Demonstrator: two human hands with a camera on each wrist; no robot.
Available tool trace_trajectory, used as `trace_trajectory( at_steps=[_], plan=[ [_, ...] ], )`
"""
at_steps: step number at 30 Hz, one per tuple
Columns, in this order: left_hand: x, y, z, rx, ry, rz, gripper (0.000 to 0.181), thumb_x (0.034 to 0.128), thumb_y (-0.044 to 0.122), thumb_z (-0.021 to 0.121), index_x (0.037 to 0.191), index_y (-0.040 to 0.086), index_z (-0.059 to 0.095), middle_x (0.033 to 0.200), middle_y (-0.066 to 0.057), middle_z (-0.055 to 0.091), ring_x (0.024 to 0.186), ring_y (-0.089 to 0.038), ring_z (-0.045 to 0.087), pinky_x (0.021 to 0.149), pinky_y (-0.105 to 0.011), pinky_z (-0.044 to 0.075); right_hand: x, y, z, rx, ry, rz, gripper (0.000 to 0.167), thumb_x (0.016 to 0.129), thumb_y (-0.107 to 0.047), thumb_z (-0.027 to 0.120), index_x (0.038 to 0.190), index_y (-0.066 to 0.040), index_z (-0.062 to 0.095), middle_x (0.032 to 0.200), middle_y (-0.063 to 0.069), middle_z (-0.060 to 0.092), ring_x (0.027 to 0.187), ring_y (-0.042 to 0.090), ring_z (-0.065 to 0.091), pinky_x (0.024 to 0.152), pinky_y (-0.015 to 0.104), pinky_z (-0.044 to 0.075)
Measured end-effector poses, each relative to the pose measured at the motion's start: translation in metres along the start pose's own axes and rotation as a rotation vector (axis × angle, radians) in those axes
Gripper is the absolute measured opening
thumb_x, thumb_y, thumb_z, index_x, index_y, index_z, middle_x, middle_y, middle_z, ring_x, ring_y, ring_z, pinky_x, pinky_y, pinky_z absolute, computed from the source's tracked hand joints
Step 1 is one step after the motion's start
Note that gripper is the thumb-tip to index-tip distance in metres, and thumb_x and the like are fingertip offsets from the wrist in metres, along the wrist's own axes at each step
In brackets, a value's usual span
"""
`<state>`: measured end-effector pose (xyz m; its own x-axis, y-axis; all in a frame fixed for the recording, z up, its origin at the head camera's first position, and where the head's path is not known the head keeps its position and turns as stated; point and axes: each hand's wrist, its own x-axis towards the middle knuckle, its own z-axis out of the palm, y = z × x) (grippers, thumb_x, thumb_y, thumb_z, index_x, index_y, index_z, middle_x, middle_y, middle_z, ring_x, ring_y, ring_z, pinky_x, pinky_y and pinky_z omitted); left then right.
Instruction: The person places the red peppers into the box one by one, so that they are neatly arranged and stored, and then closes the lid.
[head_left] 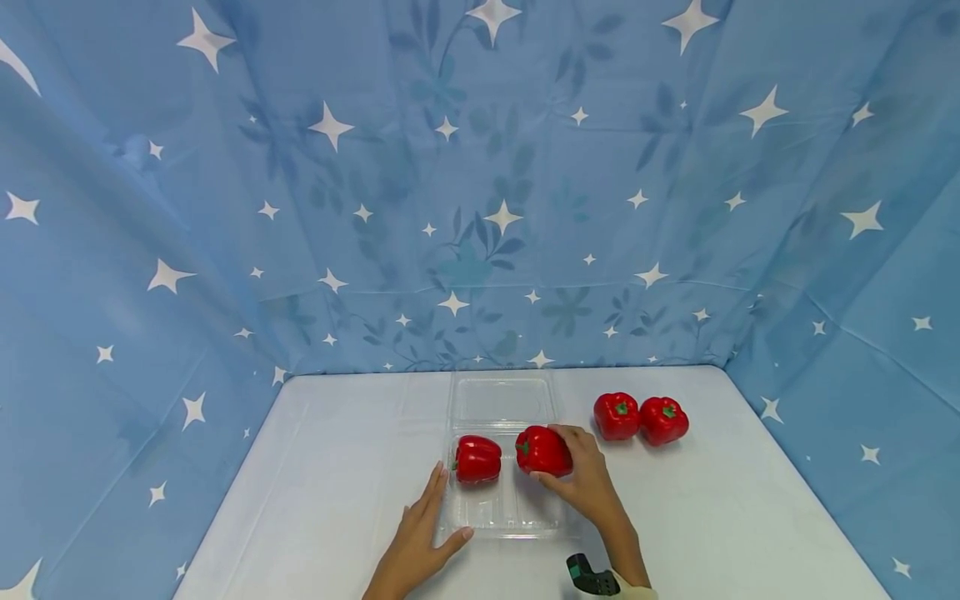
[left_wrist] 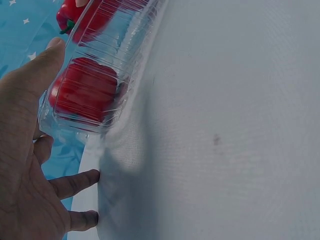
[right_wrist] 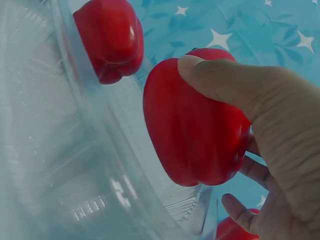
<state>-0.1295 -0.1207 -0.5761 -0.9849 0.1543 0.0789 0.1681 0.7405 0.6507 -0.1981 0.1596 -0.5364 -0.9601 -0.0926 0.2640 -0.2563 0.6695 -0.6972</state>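
My right hand (head_left: 588,479) grips a red bell pepper (head_left: 543,451) by its sides, thumb and fingers around it, over the right part of a clear plastic container (head_left: 495,518). In the right wrist view this pepper (right_wrist: 195,125) appears tilted above the container's rim. Another red bell pepper (head_left: 477,459) lies on its side in the container's left part, seen through the wall in the left wrist view (left_wrist: 85,90). Beside the container's left edge is my left hand (head_left: 420,533), its fingers extended and thumb spread near the front corner; it holds nothing.
Two more red bell peppers, one (head_left: 617,416) touching the other (head_left: 663,420), stand at the back right of the white table (head_left: 337,467). The container's clear lid (head_left: 504,402) lies folded back behind it. A blue star-patterned curtain (head_left: 465,192) encloses the table's back and sides.
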Motion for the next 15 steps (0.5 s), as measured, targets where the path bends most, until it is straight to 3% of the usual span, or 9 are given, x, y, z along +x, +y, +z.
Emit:
trace_trajectory(
  at_steps=[10, 15],
  plan=[
    [0.001, 0.001, -0.001, 0.006, 0.004, 0.018, 0.093, 0.0859, 0.062, 0.062, 0.157, 0.016, 0.023, 0.165, -0.001, 0.017, 0.144, -0.038, 0.035, 0.099, -0.081, 0.024, 0.004, -0.003, 0.005, -0.139, -0.054, 0.000, 0.084, 0.063, -0.026, 0.091, 0.136, -0.013, 0.053, 0.134, 0.012, 0.056, 0.124, 0.030, 0.047, 0.095, 0.061, 0.048],
    [0.000, 0.000, 0.000, -0.002, 0.000, 0.007, 0.093, 0.0861, 0.061, 0.062, 0.157, 0.017, 0.022, 0.165, -0.001, 0.018, 0.143, -0.037, 0.035, 0.099, -0.081, 0.024, 0.004, -0.003, 0.010, -0.208, -0.076, -0.001, 0.083, 0.062, -0.029, 0.091, 0.135, -0.014, 0.054, 0.132, 0.012, 0.057, 0.122, 0.031, 0.048, 0.094, 0.060, 0.048]
  ],
)
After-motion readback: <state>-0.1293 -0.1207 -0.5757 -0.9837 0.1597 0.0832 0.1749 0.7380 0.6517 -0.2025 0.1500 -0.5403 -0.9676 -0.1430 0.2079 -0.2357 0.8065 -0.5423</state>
